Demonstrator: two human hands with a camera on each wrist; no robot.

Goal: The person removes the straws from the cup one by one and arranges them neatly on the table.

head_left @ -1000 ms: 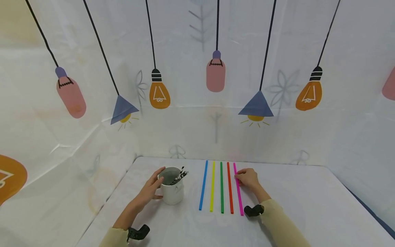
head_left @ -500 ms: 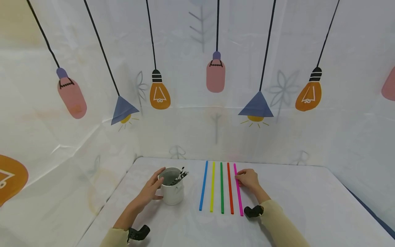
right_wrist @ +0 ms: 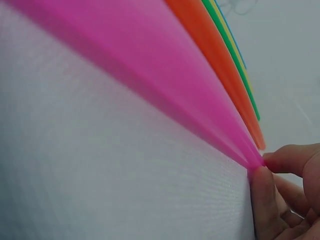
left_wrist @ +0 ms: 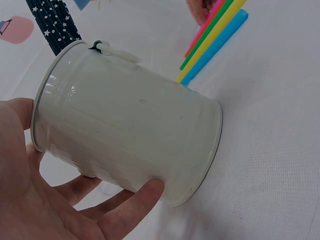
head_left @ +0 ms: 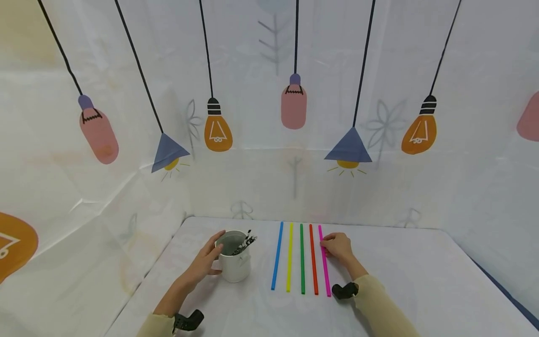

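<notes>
My left hand [head_left: 200,267] holds the small white bucket [head_left: 236,269] from its left side, with the thumb near the rim and the fingers round the wall. In the left wrist view, patterned black-and-white straws [left_wrist: 55,22] lean out of its mouth. My right hand [head_left: 340,245] pinches the pink straw [head_left: 325,276] towards its far end, between thumb and finger. The right wrist view shows that pinch up close. Left of the pink straw lie a red straw [head_left: 313,262], a green straw [head_left: 302,262], a yellow straw [head_left: 289,262] and a blue straw [head_left: 277,260], spaced in a row.
A white cloth covers the table [head_left: 400,276]. Behind and to the left hangs a white sheet [head_left: 252,178] printed with lamps and plants, meeting the table's far edge. Each wrist carries a black strap-on device, such as the right wrist device [head_left: 344,290].
The head view has tipped slightly, so everything appears a little lower. Both hands, the bucket and the straws keep their places.
</notes>
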